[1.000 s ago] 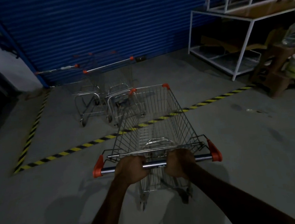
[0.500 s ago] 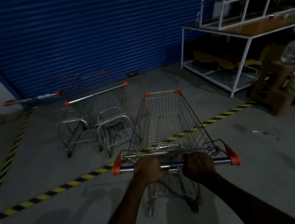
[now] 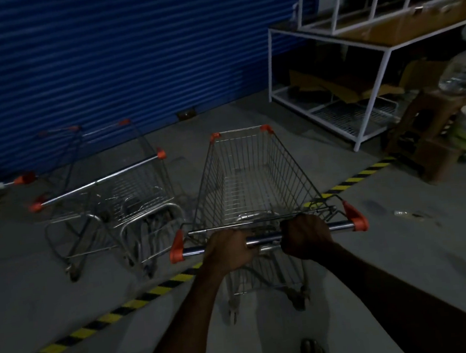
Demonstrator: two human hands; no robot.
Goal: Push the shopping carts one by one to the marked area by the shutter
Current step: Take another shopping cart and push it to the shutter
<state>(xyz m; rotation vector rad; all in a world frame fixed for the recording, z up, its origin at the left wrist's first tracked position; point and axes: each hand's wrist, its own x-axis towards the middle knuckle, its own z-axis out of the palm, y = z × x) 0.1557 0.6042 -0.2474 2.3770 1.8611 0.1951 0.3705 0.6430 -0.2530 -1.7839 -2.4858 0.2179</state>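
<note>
– So, hands?
– Both clamped on the handle bar: L hand left of centre, R hand right of it, a short bare stretch btwn them (a shoe tip shows at the bottom edge).
– And the cart?
– The shopping cart is straight ahead, straddling the yellow-black floor tape: rear wheels on the near side, front end past it.
– Beyond?
– Two parked carts sit just left of it, inside the tape, near the blue shutter. Far right there's a white metal rack w/ cardboard under it and a brown stool beside it.
</note>
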